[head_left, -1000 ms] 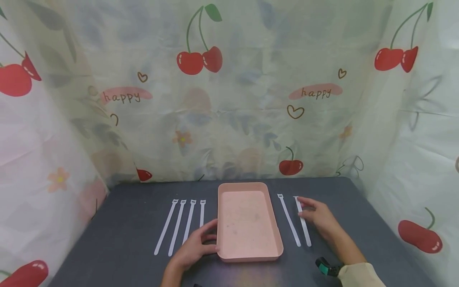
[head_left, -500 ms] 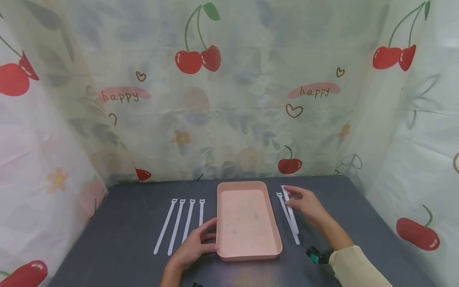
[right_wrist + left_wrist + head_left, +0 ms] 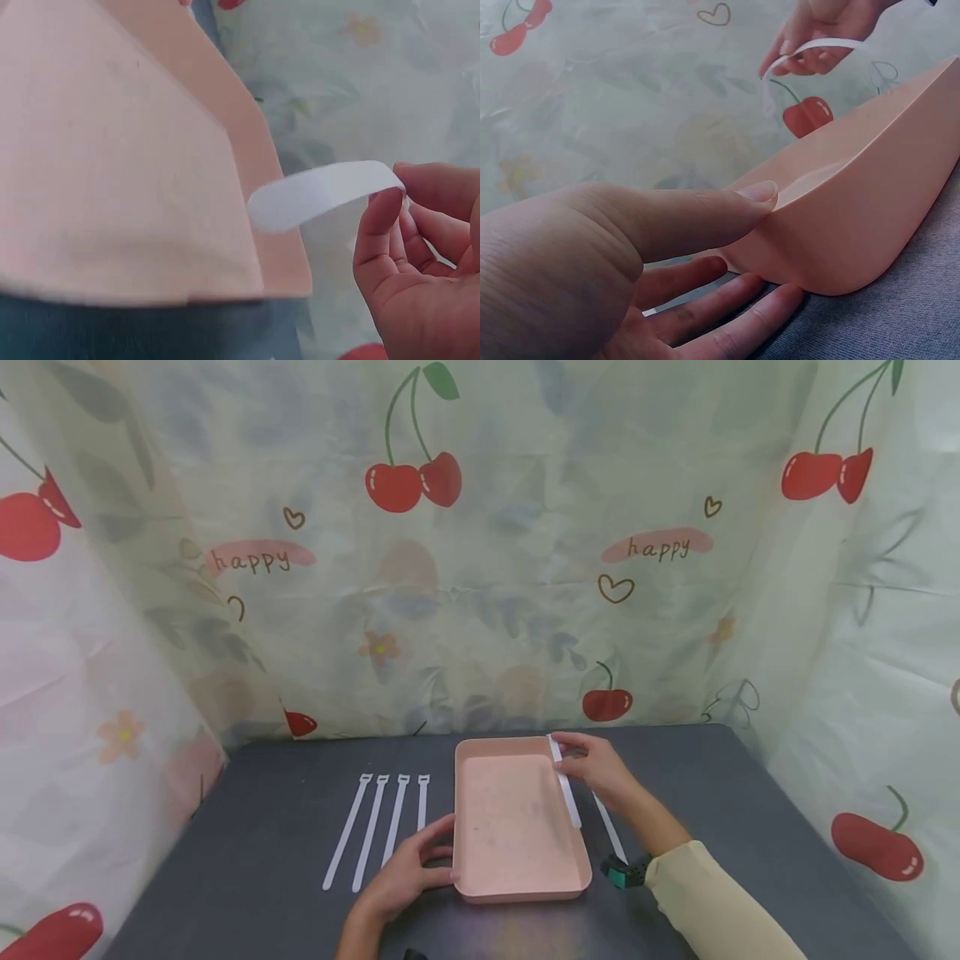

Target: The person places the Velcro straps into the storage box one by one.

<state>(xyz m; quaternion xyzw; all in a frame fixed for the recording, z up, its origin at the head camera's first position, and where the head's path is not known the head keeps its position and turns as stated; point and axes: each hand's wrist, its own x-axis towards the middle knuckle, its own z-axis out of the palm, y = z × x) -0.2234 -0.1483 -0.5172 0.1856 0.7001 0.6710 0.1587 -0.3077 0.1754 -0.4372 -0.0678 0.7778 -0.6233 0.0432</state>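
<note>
My right hand (image 3: pixel 600 774) pinches a white hook-and-loop cable strap (image 3: pixel 319 193) near its slotted head, between thumb and fingertips. The strap's rounded tail arches out over the right side of a shallow pink tray (image 3: pixel 510 835). At the tray's left side is my left hand (image 3: pixel 405 878). Its thumb (image 3: pixel 712 217) lies at the rim by the corner, and its extended fingers (image 3: pixel 735 330) touch the outer wall lower down. Another white strap (image 3: pixel 610 828) lies on the table right of the tray, partly hidden by my right hand and wrist.
Several white straps (image 3: pixel 347 832) lie side by side on the dark table (image 3: pixel 255 860) left of the tray, one partly behind my left hand. A cherry-print curtain (image 3: pixel 487 635) encloses the back and both sides. My right wrist wears a dark band (image 3: pixel 624 872).
My right hand has carried the pinched strap leftward, past the other strap on the right, to the tray's right edge. My left hand stays at the tray.
</note>
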